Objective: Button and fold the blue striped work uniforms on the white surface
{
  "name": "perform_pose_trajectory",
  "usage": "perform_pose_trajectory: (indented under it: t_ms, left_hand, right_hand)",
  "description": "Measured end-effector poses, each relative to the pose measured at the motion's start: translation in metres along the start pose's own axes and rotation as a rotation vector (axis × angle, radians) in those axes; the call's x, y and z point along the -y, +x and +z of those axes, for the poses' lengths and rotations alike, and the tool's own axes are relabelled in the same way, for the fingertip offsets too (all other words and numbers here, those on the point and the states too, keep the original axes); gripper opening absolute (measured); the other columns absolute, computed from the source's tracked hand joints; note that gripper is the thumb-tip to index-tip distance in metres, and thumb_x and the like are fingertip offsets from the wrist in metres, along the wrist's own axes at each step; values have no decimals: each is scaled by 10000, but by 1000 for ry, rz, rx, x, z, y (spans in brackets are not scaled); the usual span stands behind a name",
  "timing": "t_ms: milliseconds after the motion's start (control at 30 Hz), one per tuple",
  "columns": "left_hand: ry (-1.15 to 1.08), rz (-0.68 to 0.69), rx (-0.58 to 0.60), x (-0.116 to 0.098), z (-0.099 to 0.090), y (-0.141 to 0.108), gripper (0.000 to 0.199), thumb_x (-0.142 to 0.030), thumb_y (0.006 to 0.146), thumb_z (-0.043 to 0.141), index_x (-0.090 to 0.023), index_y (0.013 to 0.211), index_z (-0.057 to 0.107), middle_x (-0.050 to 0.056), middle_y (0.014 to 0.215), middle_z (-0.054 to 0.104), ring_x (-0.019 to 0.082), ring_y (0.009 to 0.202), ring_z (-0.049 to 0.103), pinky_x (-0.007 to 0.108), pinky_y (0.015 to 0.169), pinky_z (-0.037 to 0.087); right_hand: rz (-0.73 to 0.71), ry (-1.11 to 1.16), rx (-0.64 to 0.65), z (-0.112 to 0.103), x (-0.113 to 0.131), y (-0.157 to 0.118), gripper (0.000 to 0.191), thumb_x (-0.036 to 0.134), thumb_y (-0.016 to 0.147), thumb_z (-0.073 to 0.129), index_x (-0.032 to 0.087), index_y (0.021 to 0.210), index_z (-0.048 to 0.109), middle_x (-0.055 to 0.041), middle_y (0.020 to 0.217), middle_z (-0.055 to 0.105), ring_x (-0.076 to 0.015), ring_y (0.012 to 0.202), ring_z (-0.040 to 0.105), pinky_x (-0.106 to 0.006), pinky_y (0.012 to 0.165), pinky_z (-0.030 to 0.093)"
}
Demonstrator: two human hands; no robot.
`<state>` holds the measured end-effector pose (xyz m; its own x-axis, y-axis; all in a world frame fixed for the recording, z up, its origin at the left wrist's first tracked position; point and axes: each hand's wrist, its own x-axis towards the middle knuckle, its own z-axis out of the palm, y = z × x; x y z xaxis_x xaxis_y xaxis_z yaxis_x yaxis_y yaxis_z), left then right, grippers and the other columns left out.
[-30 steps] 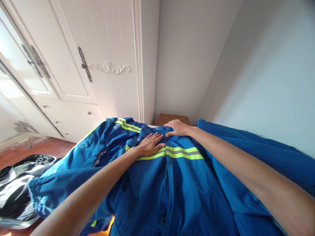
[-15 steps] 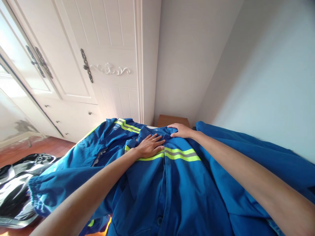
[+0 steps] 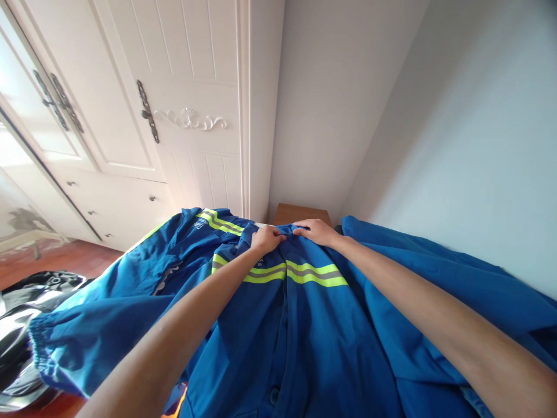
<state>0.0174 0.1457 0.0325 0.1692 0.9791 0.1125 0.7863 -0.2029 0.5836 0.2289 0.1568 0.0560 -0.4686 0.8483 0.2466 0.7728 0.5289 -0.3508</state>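
Bundle (image 3: pixel 35 331): black and silver, on the red floor (image 3: pixel 78 258) at the left edge of view.
Sleeve (image 3: pixel 104 325): blue, its gathered cuff pointing toward the bundle.
Wardrobe (image 3: pixel 195 64): white, doors closed, its base behind the far edge of the blue fabric.
Left hand (image 3: pixel 266 239): fingers bent, pinching the collar (image 3: pixel 288 229) on its left part.
Jacket (image 3: pixel 322 331): blue, front up, between the forearms; collar at the far end, yellow-gray band across the chest, front edge running down past a button.
Hand gap: narrow, the fingertips near each other over the collar; the forearms spread wide.
Stand (image 3: pixel 302 213): brown, just beyond the collar; only its top shows.
Right hand (image 3: pixel 319 232): thumb and fingers pinching the collar's right part.
Cloth (image 3: pixel 435 249): blue, beside the right forearm, its far edge along the gray wall (image 3: pixel 487 157).
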Motion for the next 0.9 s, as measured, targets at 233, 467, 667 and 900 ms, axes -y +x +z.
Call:
perform_pose_trajectory:
  t_ms: [233,467,667,900]
  left_hand:
    - [36,-48,-31,12,5,5,145,-346,731,738,-211,783,739,42,842,731,233,850,662,307,743,502]
    - [143,76,-163,11,15,-14,258,-393,876,589,-245,1031,733,102,1140,674,311,1126,559,424,946,438]
    - [-59,180,-252,21,20,-11,165,-291,856,600,-250,860,759,40,990,722,244,987,626,367,899,469]
    - [-309,206,-304,19,16,-12,288,-368,875,554,-198,732,739,30,814,723,187,849,662,287,843,499]
  right_hand:
    - [85,193,164,0,-17,-16,549,622,916,456,257,1283,640,-26,1358,590,-267,1303,510,-398,1118,371]
    - [179,289,101,5,-31,-5,499,571,920,467,228,1200,696,-55,1298,642,-302,1265,543,-461,1115,371]
    - [8,309,99,4,-17,-2,532,325,833,631,262,1357,566,-30,1480,469,-245,1374,425,-411,1148,340]
    - [-130,77,-51,6,-17,-7,293,219,865,580,306,1090,745,5,1203,697,-241,1202,602,-415,1086,434]
